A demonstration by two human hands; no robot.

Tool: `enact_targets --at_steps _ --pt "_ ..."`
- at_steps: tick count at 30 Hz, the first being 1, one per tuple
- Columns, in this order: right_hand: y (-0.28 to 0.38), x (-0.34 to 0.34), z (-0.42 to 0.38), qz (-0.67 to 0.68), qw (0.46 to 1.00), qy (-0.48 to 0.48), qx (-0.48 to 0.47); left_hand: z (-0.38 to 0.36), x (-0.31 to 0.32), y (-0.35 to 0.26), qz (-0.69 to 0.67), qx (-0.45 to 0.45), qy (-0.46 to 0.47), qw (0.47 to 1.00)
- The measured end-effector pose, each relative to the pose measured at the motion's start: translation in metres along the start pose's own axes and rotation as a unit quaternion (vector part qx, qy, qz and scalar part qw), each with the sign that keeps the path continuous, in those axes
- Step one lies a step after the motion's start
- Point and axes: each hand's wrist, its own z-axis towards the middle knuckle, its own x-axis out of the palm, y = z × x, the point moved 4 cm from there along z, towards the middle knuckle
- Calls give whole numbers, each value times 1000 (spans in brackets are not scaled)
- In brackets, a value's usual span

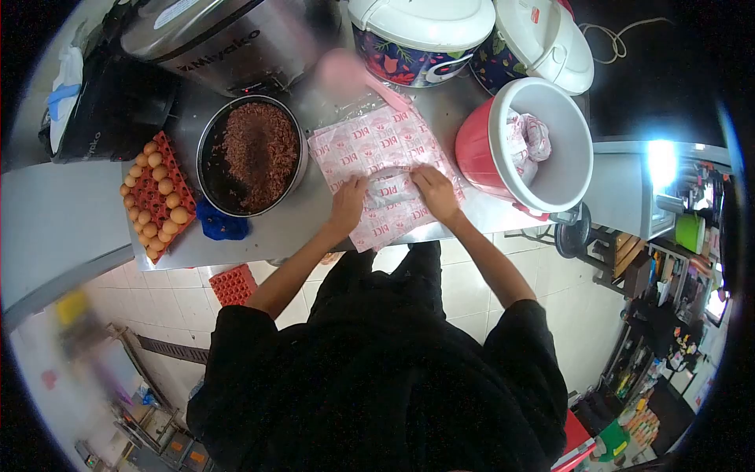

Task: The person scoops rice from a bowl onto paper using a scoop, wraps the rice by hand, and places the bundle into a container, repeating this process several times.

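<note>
Printed wrapping paper (377,149), spread on the steel counter (271,228) beside the rice pot (250,154): judged light, limp, tear-prone; its folded middle is pinched by left hand (348,200) and right hand (434,193); best held at fold edges.

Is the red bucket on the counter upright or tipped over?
Tipped. The red bucket leans on its side, its white inside facing the camera, with wrapped packets lying in it.

Pink-printed white paper (377,153) (red bucket (478,157)).
</note>
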Motion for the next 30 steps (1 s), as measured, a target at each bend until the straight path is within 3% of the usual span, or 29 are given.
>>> enact_targets --at_steps 2,4,5,7,8,10,11,13,15,16,17,18,19,20,21,22,23,24,25,27,28,29,30 --pt "23 -19 -13 -37 999 -19 -11 -14 -3 -4 -14 2 -40 999" --pt "42 -49 -9 -101 993 -53 -33 -30 -28 -25 -85 93 -153 980" --pt "37 -49 -6 -98 993 -53 -27 -30 -30 -23 -85 94 -147 981" --pt "14 -40 11 -111 989 93 -27 -25 -30 -18 -44 125 -129 983" --pt "8 -37 24 -113 989 91 -27 -17 -29 -10 -43 127 -130 982" --pt "-7 -18 52 -123 970 176 112 4 -8 11 -169 102 37 980" --pt "-4 -13 69 -124 970 177 113 16 -17 8 -170 102 37 979" --pt "0 -5 95 -267 920 215 187 38 -33 9 -208 -34 237 948" --pt "13 -4 99 -266 929 209 150 43 -34 2 -141 -11 225 964" --pt "18 -6 100 -267 935 203 116 42 -35 -4 -77 76 96 990" --pt "21 -10 88 -199 947 210 141 32 -36 -10 -13 161 -32 986" --pt "20 -20 75 -135 954 211 167 25 -33 -12 -13 170 -40 984" --pt "18 -25 62 -14 982 128 137 19 -29 -9 -178 105 15 978" --pt "12 -24 42 105 988 43 101 14 -21 -11 -337 37 76 938" --pt "15 -17 26 311 943 9 116 13 -29 -25 -341 54 78 935" --pt "25 -15 14 474 827 67 296 13 -50 -43 -420 74 80 901" --pt "53 -32 14 542 746 69 381 12 -73 -62 -496 88 87 859" --pt "68 -38 16 615 698 87 358 16 -93 -78 -497 98 94 857" --pt "91 -52 17 729 584 64 352 16 -112 -95 -517 96 144 838" --pt "107 -82 18 765 552 -44 330 15 -142 -124 -532 96 195 818" --pt "112 -87 18 766 550 -48 327 16 -167 -133 -438 124 2 890" --pt "105 -106 16 668 634 -245 304 12 -183 -144 -322 147 -193 915" --pt "105 -126 8 532 681 -427 267 10 -176 -146 -317 124 -439 832"
